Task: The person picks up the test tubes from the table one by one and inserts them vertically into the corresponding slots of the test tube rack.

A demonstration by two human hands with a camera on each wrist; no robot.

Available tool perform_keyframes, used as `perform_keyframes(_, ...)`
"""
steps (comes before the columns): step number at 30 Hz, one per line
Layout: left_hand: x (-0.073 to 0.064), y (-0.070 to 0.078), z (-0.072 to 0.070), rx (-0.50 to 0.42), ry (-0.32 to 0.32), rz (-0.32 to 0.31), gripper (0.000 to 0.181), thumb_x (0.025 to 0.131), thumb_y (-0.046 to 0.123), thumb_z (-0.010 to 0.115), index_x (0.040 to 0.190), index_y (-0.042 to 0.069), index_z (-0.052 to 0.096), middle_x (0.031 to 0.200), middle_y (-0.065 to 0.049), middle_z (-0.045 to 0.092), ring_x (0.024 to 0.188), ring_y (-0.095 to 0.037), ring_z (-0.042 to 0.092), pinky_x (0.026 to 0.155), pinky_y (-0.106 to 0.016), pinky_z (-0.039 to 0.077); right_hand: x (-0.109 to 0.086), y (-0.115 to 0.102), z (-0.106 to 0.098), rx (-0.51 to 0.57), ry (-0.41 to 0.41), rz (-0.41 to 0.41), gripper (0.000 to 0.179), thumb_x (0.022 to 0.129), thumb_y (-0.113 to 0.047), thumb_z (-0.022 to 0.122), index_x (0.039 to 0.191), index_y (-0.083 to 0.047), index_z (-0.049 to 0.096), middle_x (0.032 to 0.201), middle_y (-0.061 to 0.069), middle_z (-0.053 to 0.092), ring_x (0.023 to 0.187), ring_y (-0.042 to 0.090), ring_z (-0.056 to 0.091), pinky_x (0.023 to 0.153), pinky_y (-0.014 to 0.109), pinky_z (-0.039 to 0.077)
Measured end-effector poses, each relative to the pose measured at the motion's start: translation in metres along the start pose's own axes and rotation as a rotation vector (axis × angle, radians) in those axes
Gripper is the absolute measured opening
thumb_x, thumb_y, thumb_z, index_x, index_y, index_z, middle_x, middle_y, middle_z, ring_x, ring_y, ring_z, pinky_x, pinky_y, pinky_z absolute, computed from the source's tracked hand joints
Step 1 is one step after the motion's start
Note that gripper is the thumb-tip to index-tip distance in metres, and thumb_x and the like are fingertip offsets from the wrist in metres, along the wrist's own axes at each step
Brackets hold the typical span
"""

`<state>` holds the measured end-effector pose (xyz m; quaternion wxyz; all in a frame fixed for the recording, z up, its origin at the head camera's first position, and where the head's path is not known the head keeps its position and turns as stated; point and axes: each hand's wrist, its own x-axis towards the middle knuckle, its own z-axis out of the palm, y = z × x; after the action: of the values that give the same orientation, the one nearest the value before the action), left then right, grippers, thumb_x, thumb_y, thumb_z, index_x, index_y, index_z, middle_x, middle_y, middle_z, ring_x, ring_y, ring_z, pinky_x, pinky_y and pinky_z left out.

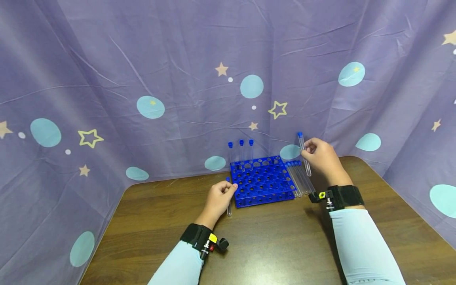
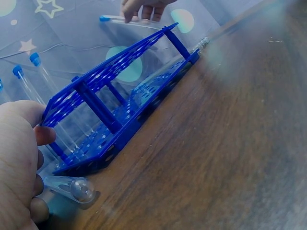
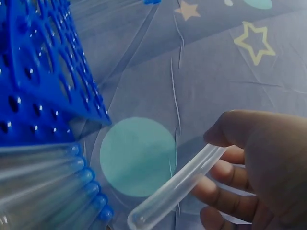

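My left hand (image 1: 219, 196) is at the left edge of a blue test tube rack (image 1: 263, 180), its thumb and forefinger pinching the top plate's corner in the left wrist view. Below those fingers, a clear test tube (image 2: 74, 188) points its rounded end at the camera; the hand hides part of it. To the right of the rack my right hand (image 1: 322, 156) pinches another test tube (image 1: 304, 156) between thumb and fingers. That tube is raised, blue cap up and slightly tilted. Three capped tubes (image 1: 241, 152) stand upright in the rack's back left holes.
Several capped test tubes (image 1: 299, 180) lie side by side on the wooden table (image 1: 270, 245), just right of the rack. A purple curtain (image 1: 199, 51) with stars and blue spots hangs close behind the rack and along both sides.
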<state>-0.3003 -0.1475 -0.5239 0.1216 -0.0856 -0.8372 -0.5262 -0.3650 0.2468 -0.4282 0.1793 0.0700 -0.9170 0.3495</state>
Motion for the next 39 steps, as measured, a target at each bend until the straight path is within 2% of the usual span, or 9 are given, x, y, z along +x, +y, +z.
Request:
perform_keyframes(5,0.000,0.001,0.000,-0.013,-0.001,-0.003,0.033,0.108,0.030,0.080,0.082,0.011,0.074,0.066,0.010,0.048,0.063,-0.009,0.050,0.066,-0.027,0.046,0.000,-0.009,0.000,0.070,0.061,-0.019,0.026,0.104,-0.021,0.074,0.120,0.000,0.073,0.105,0.018,0.076,0.099,0.036,0.072,0.088,0.042,0.054)
perform_keyframes(9,0.000,0.001,0.000,-0.016,-0.005,-0.008,0.033,0.108,0.030,0.080,0.082,0.011,0.073,0.066,0.010,0.047,0.063,-0.009,0.050,0.066,-0.027,0.046,-0.001,-0.016,-0.002,0.084,0.085,-0.023,0.028,0.106,-0.023,0.076,0.123,0.000,0.073,0.108,0.019,0.077,0.103,0.039,0.075,0.090,0.045,0.056)
perform_keyframes(14,0.000,0.001,0.000,-0.011,-0.005,-0.009,0.032,0.108,0.029,0.080,0.081,0.013,0.073,0.066,0.010,0.048,0.063,-0.008,0.049,0.066,-0.026,0.046,-0.002,-0.027,-0.002,0.104,0.125,-0.039,0.031,0.107,-0.026,0.078,0.123,-0.001,0.073,0.111,0.021,0.079,0.104,0.042,0.079,0.087,0.047,0.057)
perform_keyframes(19,0.000,0.001,0.000,-0.006,0.001,-0.007,0.032,0.108,0.029,0.080,0.081,0.013,0.073,0.066,0.010,0.048,0.063,-0.008,0.050,0.066,-0.026,0.046,-0.003,-0.038,-0.002,0.131,0.147,-0.058,0.032,0.107,-0.028,0.080,0.125,-0.001,0.074,0.110,0.020,0.080,0.101,0.042,0.081,0.079,0.040,0.057)
perform_keyframes(26,0.000,0.001,0.001,-0.005,-0.002,-0.021,0.031,0.108,0.030,0.080,0.082,0.013,0.074,0.066,0.010,0.049,0.063,-0.010,0.051,0.067,-0.027,0.047,-0.006,-0.048,-0.002,0.156,0.144,-0.034,0.036,0.109,-0.031,0.079,0.131,-0.003,0.074,0.114,0.017,0.080,0.105,0.041,0.082,0.078,0.037,0.056)
perform_keyframes(33,0.000,0.001,0.001,-0.004,0.001,-0.021,0.032,0.108,0.030,0.080,0.082,0.012,0.074,0.067,0.010,0.049,0.064,-0.008,0.050,0.066,-0.026,0.046,-0.004,-0.055,0.012,0.207,0.172,-0.076,0.031,0.106,-0.024,0.083,0.127,-0.002,0.076,0.112,0.017,0.083,0.099,0.041,0.084,0.070,0.014,0.050)
perform_keyframes(36,-0.001,0.002,0.000,-0.011,0.001,-0.023,0.031,0.107,0.030,0.080,0.083,0.010,0.076,0.066,0.011,0.050,0.062,-0.008,0.051,0.065,-0.026,0.047,-0.005,-0.060,0.020,0.210,0.156,-0.084,0.030,0.106,-0.023,0.082,0.128,-0.003,0.076,0.113,0.016,0.082,0.099,0.040,0.084,0.073,0.021,0.054)
perform_keyframes(39,-0.001,0.004,0.000,-0.020,-0.004,-0.021,0.032,0.107,0.031,0.080,0.084,0.010,0.076,0.067,0.011,0.050,0.062,-0.008,0.052,0.066,-0.027,0.048,-0.004,-0.064,0.027,0.210,0.146,-0.093,0.030,0.106,-0.021,0.082,0.129,-0.002,0.075,0.115,0.017,0.082,0.100,0.040,0.084,0.077,0.033,0.061)
